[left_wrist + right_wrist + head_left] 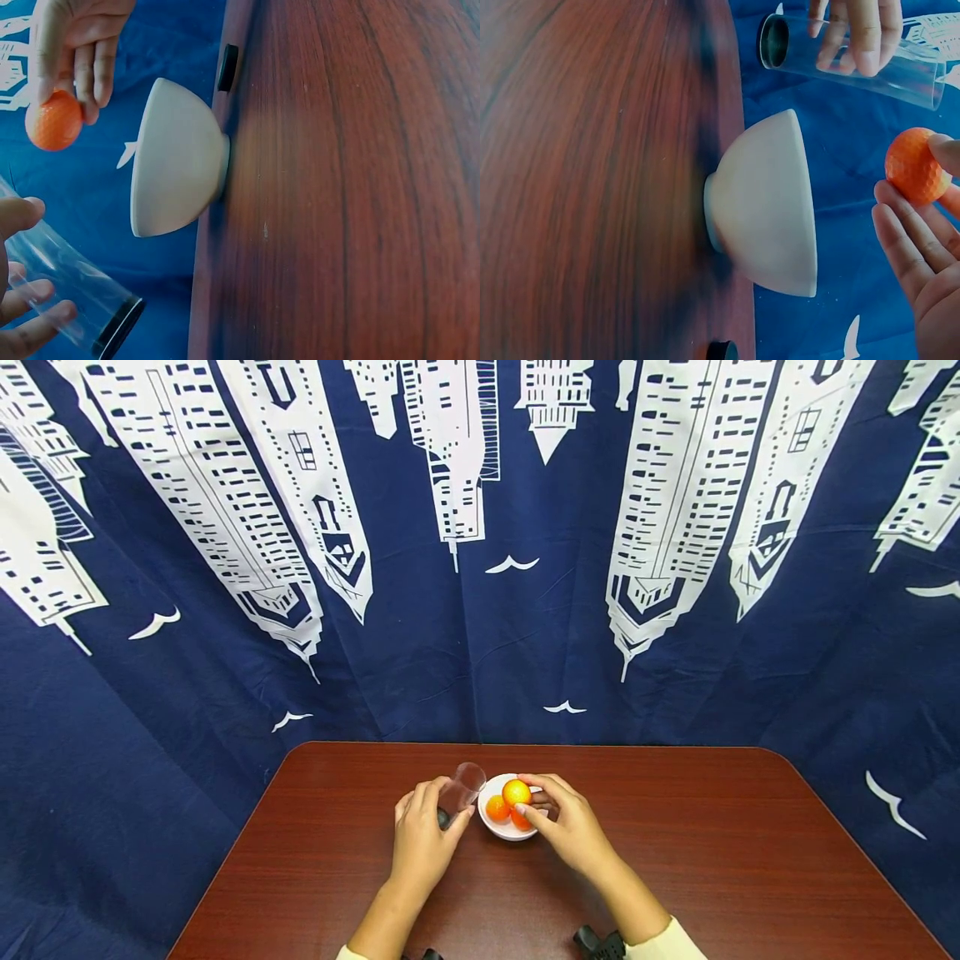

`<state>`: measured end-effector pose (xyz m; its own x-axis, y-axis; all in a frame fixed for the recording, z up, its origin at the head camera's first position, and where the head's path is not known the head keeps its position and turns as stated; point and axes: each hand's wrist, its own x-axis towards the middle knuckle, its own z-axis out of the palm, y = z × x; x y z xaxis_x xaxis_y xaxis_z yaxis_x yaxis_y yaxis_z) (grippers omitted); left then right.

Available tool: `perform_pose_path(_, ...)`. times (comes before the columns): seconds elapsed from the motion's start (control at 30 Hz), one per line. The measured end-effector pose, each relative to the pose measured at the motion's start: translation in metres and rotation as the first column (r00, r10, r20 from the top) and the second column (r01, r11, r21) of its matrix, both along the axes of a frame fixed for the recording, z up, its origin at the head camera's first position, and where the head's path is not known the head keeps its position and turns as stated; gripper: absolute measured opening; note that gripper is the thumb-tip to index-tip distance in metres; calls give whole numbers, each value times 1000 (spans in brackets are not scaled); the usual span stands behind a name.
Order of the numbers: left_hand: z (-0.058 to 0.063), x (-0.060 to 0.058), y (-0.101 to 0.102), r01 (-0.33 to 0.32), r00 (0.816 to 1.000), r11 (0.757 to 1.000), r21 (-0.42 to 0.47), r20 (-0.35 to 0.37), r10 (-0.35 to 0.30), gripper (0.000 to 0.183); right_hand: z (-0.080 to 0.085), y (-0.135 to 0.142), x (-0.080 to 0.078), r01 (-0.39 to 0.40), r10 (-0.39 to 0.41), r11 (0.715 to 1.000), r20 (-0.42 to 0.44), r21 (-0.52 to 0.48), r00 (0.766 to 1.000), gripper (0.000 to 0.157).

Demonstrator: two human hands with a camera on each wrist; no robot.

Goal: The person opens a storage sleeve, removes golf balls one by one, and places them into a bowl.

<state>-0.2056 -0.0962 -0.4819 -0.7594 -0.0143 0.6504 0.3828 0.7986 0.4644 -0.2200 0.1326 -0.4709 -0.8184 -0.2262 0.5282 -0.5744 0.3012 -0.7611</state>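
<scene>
My left hand [423,839] grips a clear plastic tube [467,783], tilted, with its mouth leaning toward the bowl. A black cap [774,41] closes the tube's lower end, and no ball shows inside it. Between thumb and fingers of my right hand [573,831] is a dimpled orange golf ball [918,165], held up over the white bowl [176,161]. Two more orange balls [497,808] lie inside the bowl in the head view; the bowl's side hides them in both wrist views. The held ball and the tube's mouth are apart.
The bowl stands on a reddish-brown wooden table [315,860]. A small black disc, like a loose cap [228,67], lies on the table to the right of the bowl. Behind the table hangs a blue cloth [450,693] printed with white buildings and birds.
</scene>
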Motion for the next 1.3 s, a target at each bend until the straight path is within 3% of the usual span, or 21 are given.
perform_pose_path(0.33,-8,-5,-2,-11,994,995,99,111,0,51,-7,0,-4,-11,10,995,11,94,1000,41)
perform_pose_path(0.63,-17,-11,-6,-26,982,987,156,191,-5,52,-10,-2,-7,40,-18,964,-88,262,996,40)
perform_pose_path(0.83,-19,-11,-7,-16,966,977,212,257,-40,53,-11,-4,-8,49,-15,947,-112,316,994,40)
perform_pose_path(1.3,-26,-16,-8,2,962,959,285,262,-80,50,-9,-9,-11,39,-21,893,-45,448,999,35)
